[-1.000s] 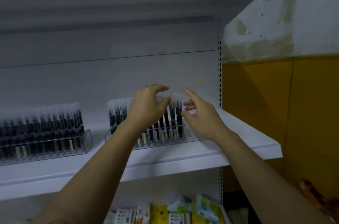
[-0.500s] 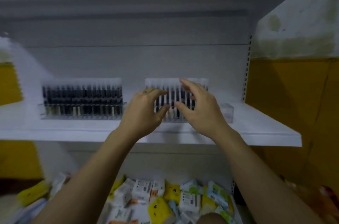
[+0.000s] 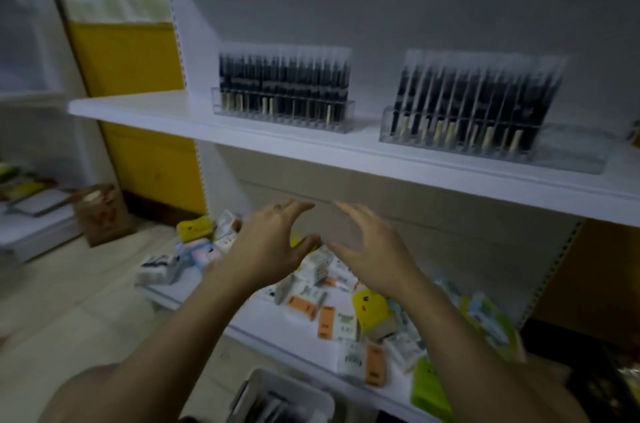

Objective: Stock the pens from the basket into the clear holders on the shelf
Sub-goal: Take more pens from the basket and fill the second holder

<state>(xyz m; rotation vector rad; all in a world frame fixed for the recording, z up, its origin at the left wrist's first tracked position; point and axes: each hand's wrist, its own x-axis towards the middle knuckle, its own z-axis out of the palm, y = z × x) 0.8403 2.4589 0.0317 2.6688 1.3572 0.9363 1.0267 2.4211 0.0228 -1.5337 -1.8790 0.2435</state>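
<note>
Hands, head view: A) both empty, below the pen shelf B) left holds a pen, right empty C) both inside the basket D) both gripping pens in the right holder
A: the left hand and right hand are open with fingers spread, holding nothing, below the white shelf and its front edge.

Dim lighting; yellow wall panel at far left, pale floor below, brown cardboard box at its foot.

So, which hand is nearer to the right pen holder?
Right. The right hand hangs below the holder, under the shelf; the left hand is further to the left, also below.
</note>
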